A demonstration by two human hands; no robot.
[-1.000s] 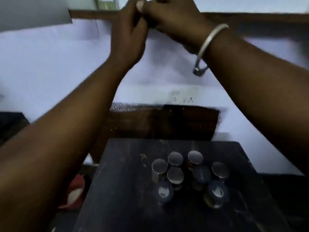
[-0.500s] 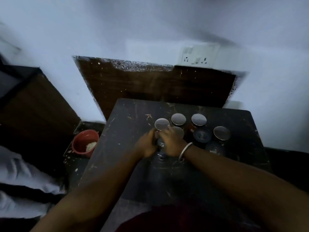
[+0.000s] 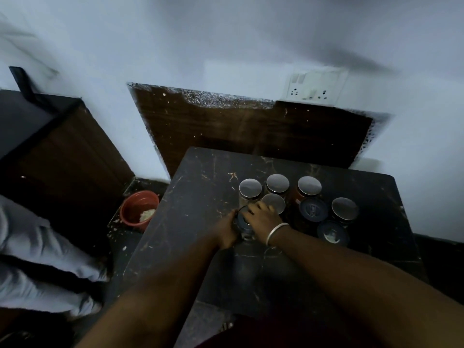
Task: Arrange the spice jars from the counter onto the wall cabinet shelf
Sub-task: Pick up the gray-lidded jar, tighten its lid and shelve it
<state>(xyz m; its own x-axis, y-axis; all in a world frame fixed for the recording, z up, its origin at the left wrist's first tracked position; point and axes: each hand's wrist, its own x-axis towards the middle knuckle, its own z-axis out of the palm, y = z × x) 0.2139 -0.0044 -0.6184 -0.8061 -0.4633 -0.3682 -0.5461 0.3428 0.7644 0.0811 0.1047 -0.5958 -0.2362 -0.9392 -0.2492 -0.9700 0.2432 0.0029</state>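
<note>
Clasps a dark-lidded spice jar (image 3: 243, 222) on the dark counter (image 3: 190, 222), with the left hand (image 3: 227, 232) curled round its side and the right hand (image 3: 263, 218) curled over its lid. Just behind and right, seven more jars (image 3: 277, 183), clustered upright.

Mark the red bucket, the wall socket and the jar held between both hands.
Red bucket (image 3: 131, 207): head view, inner wall.
Wall socket (image 3: 316, 87): head view, middle of plate.
Held jar (image 3: 243, 222): head view, dark lid.
</note>
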